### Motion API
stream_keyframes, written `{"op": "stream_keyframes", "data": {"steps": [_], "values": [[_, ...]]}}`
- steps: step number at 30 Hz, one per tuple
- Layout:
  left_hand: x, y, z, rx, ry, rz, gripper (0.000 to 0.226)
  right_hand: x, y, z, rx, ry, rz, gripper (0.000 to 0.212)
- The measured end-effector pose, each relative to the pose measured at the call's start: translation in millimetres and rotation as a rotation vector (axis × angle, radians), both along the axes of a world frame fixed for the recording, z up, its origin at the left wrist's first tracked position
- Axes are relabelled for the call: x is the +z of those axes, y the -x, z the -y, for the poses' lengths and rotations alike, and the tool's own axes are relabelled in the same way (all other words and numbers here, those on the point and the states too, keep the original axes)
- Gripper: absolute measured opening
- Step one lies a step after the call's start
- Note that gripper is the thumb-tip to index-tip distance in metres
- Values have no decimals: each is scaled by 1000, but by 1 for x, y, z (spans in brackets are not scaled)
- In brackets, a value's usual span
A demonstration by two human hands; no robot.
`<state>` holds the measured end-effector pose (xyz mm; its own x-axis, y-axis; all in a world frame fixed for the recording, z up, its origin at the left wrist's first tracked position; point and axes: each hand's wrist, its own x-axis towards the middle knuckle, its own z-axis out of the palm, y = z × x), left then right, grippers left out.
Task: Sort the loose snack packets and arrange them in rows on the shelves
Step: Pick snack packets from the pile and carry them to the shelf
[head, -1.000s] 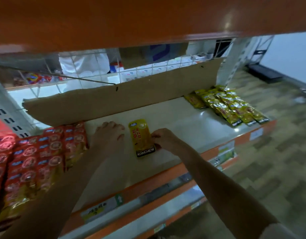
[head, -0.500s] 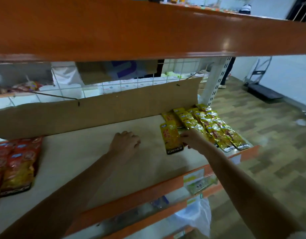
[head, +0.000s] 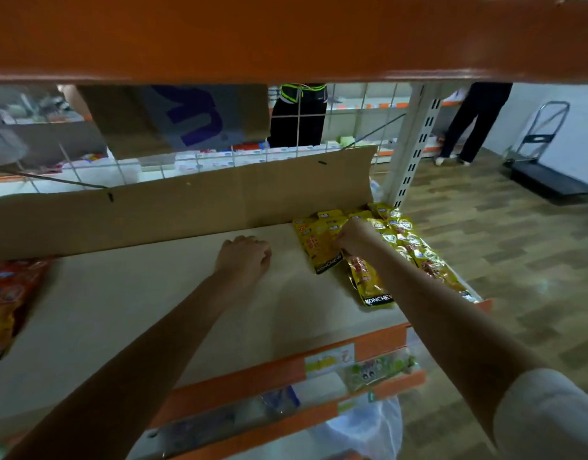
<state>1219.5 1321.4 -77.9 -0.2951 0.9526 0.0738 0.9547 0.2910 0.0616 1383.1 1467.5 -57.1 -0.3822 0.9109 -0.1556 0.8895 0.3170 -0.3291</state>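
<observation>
right hand [head: 354, 237] seemingly grips yellow packet [head: 315, 245] beside cardboard strip [head: 186, 210].

My right hand [head: 354, 239] has carried the yellow packet [head: 319, 247] from the middle of the shelf [head: 153, 310] over to its right end, where it now lies against the yellow rows [head: 412, 247], touching them. My fingers still pinch its right edge. My left hand [head: 244, 257] has followed rightward along the shelf, away from the red packets [head: 10, 300], and its fingers have curled loosely.
</observation>
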Motion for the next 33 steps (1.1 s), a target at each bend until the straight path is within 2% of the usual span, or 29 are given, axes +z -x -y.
{"op": "stream_keyframes", "data": {"steps": [3, 6, 8, 11, 13, 15, 16, 20, 23, 26, 28, 33], "values": [[0, -2, -5, 7, 5, 9, 28, -4, 4, -4, 0, 17, 31, 25], [0, -6, -11, 12, 6, 4, 27, -4, 3, -3, 20, 16, 28, 16], [1, -8, -15, 9, -8, 6, 26, -4, 5, -4, 33, -1, 66, 27], [2, -12, -19, -5, -38, 13, 27, -4, 8, -4, 58, -24, 92, 31], [1, -15, -21, -13, -51, 29, 28, -2, 7, -2, 64, -27, 116, 26], [0, -17, -23, -22, -48, 44, 28, -1, 6, 1, 75, -49, 115, 7], [0, -19, -24, -25, -41, 54, 29, -1, 5, 3, 72, -63, 109, 6], [-3, -25, -30, -27, -22, 116, 32, 3, 2, 10, 90, -158, 96, 20], [-5, -30, -35, -24, -12, 159, 34, 8, -5, 13, 86, -195, 104, 20], [-6, -36, -38, -15, -28, 176, 36, 6, -26, 13, 41, -256, 17, 17], [-7, -40, -40, 8, -49, 195, 36, 0, -42, 20, 12, -259, -16, 32], [-14, -45, -47, 70, -92, 217, 45, -33, -64, 50, -75, -268, 71, 73]]}}
